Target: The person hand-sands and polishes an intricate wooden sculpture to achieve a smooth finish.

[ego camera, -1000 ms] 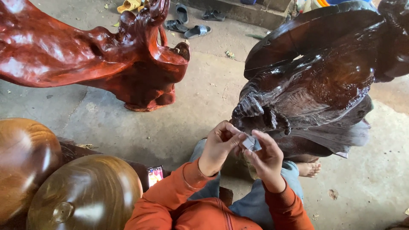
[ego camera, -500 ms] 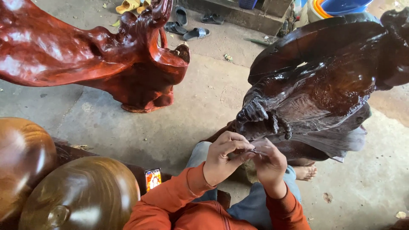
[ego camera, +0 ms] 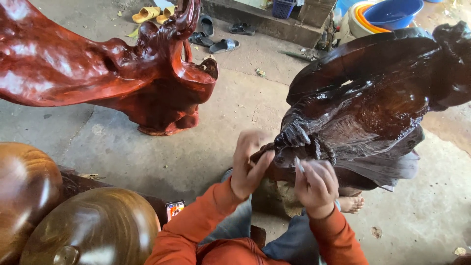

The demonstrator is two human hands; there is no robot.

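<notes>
Sleeves, orange, lay nearest the camera, over blue trousers. Left hand (ego camera: 250, 164) was raised and blurred, fingers curled, resting against the lower tip of the dark carved wood sculpture (ego camera: 373, 105); whether it gripped anything could not be told. Right hand (ego camera: 316, 186) was closed around a small pale strip (ego camera: 298, 164), pinched upright just beneath the carving's claw-like detail. Rounded polished wooden forms (ego camera: 88, 230) sat at the lower left, a small phone (ego camera: 174, 208) beside them on the floor. One bare foot (ego camera: 351, 202) showed under the sculpture. Concrete floor (ego camera: 113, 147) carried a glossy red carved root piece (ego camera: 98, 73) further left. Yellow sandals (ego camera: 147, 13), dark sandals (ego camera: 216, 39) and stacked plastic basins (ego camera: 387, 12) lay farthest off.
</notes>
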